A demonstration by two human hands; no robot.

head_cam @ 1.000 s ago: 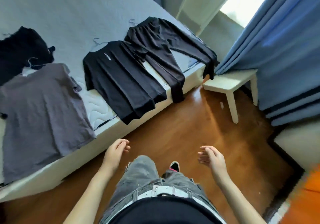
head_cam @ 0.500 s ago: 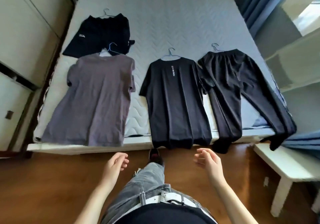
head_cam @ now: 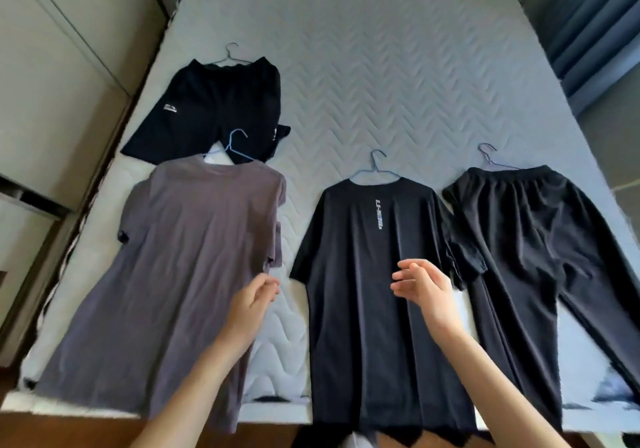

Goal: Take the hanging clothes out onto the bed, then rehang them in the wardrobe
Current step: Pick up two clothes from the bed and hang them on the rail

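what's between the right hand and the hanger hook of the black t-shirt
Nothing visible. The right hand hovers empty over the middle of the black t-shirt, and the hanger hook lies exposed on the mattress beyond the collar. Only the shirt's own flat fabric lies between them.

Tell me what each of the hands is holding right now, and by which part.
Nothing is held. The left hand and right hand hover open and empty above the grey T-shirt and black T-shirt.
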